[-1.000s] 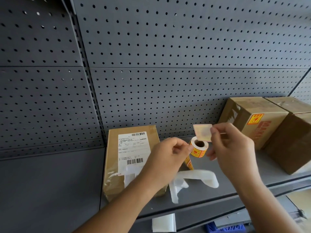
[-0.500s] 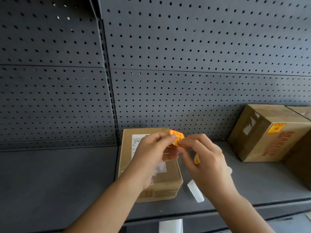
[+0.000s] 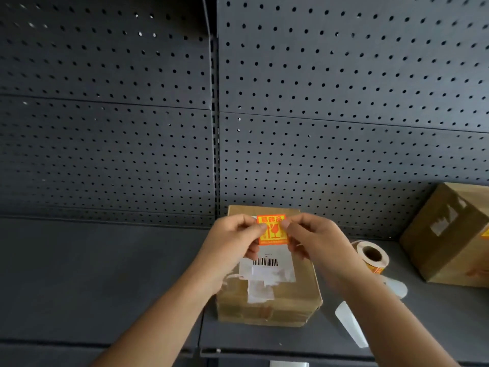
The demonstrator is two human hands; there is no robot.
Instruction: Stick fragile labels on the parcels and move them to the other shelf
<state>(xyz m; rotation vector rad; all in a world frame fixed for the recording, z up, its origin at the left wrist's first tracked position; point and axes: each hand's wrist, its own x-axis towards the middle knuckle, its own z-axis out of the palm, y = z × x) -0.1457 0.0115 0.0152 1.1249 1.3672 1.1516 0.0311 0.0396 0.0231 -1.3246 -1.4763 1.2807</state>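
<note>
**One fragile label poised over the parcel**

You hold a single square orange-and-yellow fragile label (image 3: 272, 229) stretched flat between your two hands. Your left hand (image 3: 232, 242) pinches its left edge between thumb and forefinger, and your right hand (image 3: 315, 239) pinches its right edge the same way, the other fingers curled beneath. The label hangs over the far end of the brown cardboard parcel (image 3: 304, 295), above that box's white shipping label (image 3: 267, 266); whether it touches the cardboard cannot be told.

Two parcels stand on the dark grey metal shelf (image 3: 105, 274). The second brown cardboard box (image 3: 447, 239) sits well to the right, cut off by the frame edge, with only a sliver of an orange sticker (image 3: 486, 231) showing. One roll of fragile labels (image 3: 371, 256) lies between the boxes, partly behind your right wrist. One white backing strip (image 3: 349, 324) trails from under your forearm. The print on the shipping label is too small to read.

A second ago your left hand held the roll. Half a second ago the label was a small tilted scrap at your fingertips; now it faces up, fully spread.
</note>
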